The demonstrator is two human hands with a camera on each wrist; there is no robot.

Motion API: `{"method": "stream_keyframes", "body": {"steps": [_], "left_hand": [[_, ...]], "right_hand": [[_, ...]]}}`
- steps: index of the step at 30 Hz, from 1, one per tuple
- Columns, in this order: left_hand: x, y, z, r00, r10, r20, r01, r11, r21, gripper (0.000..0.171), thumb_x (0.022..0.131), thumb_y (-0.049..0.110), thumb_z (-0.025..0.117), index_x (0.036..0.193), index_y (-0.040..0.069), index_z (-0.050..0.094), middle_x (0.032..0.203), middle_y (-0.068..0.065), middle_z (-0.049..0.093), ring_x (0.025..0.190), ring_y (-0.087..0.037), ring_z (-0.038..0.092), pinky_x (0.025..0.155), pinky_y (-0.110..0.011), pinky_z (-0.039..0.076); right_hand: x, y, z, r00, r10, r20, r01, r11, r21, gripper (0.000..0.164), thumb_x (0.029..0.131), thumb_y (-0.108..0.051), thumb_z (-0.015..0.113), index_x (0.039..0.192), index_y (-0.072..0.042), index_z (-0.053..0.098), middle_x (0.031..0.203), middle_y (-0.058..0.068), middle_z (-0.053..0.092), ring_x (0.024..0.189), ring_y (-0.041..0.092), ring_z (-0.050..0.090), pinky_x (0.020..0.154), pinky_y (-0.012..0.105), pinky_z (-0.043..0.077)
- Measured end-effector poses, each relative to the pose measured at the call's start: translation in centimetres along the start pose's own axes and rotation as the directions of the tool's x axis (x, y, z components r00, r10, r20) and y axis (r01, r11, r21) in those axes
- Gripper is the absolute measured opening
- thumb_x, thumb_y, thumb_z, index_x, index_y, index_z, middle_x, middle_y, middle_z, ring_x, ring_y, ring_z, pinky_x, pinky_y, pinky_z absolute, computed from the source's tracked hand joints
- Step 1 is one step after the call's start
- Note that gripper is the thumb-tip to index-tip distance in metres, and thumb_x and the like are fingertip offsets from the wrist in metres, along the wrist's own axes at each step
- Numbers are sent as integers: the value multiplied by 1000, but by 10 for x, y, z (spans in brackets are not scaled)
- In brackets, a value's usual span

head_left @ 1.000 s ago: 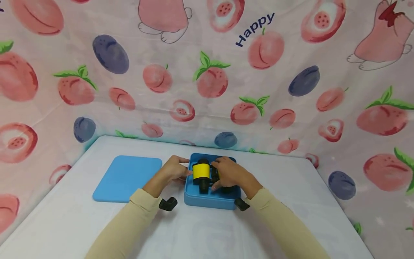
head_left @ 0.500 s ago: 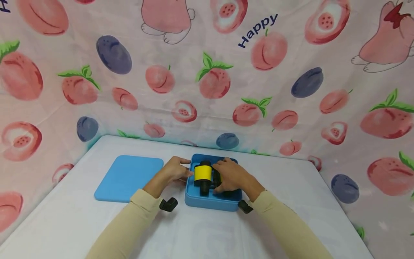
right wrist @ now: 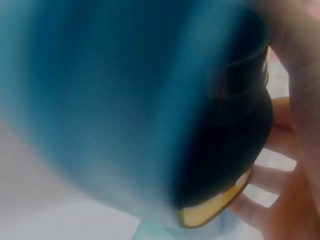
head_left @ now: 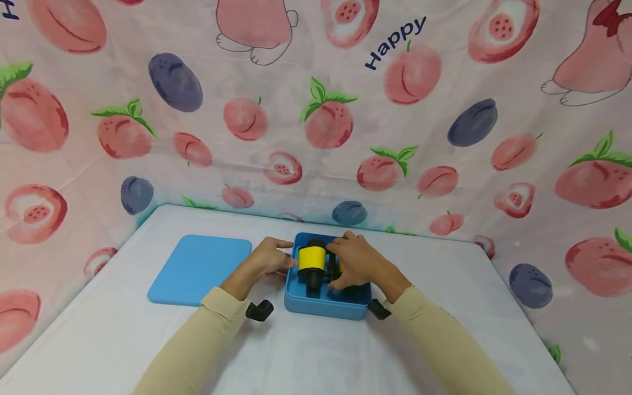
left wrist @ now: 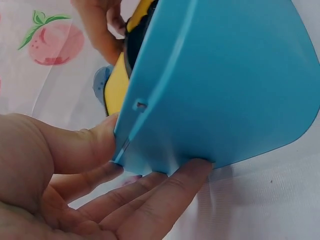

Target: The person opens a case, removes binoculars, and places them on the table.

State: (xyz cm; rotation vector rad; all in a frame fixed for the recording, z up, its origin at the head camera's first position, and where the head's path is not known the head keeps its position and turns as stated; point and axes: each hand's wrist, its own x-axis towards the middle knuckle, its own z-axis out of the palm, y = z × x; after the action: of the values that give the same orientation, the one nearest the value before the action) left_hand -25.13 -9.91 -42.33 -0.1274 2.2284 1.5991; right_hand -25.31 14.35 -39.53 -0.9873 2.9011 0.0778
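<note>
Yellow-and-black binoculars [head_left: 312,259] lie inside an uncovered blue box [head_left: 323,308] in the middle of the table. My right hand [head_left: 359,259] grips their right barrel from above and covers most of it. In the right wrist view the dark barrel [right wrist: 225,135] shows between the blurred box wall and the fingers. My left hand [head_left: 266,258] holds the left side of the box. The left wrist view shows its thumb [left wrist: 87,147] at the rim and its fingertips [left wrist: 197,167] against the outer wall.
A flat blue lid [head_left: 201,270] lies on the white-covered table [head_left: 316,356] to the left of the box. A fruit-print cloth [head_left: 316,181] hangs behind and at both sides. A small black device [head_left: 259,310] sits at each wrist.
My right hand has shifted slightly right on the binoculars, baring more of the bridge between the barrels. The left hand stays at the box side. The head view has moved a little.
</note>
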Motion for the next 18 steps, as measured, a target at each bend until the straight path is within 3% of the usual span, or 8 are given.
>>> {"method": "stream_keyframes", "body": {"steps": [8, 18], "left_hand": [[1, 3, -1, 1000, -8, 3, 8, 1000, 5, 64, 96, -1, 71, 155, 4, 47, 145, -29, 60, 106, -30, 77, 88, -47, 64], [0, 3, 0, 1000, -16, -2, 16, 1000, 13, 65, 95, 1, 72, 155, 4, 48, 146, -28, 59, 102, -28, 78, 86, -44, 65]], "right_hand": [[-3, 5, -16, 999, -28, -16, 28, 999, 21, 91, 76, -63, 83, 145, -8, 60, 145, 12, 63, 126, 36, 52, 107, 60, 47], [-10, 11, -23, 998, -5, -63, 7, 999, 39, 91, 75, -63, 84, 145, -9, 60, 145, 10, 64, 125, 33, 52, 107, 56, 49]]}}
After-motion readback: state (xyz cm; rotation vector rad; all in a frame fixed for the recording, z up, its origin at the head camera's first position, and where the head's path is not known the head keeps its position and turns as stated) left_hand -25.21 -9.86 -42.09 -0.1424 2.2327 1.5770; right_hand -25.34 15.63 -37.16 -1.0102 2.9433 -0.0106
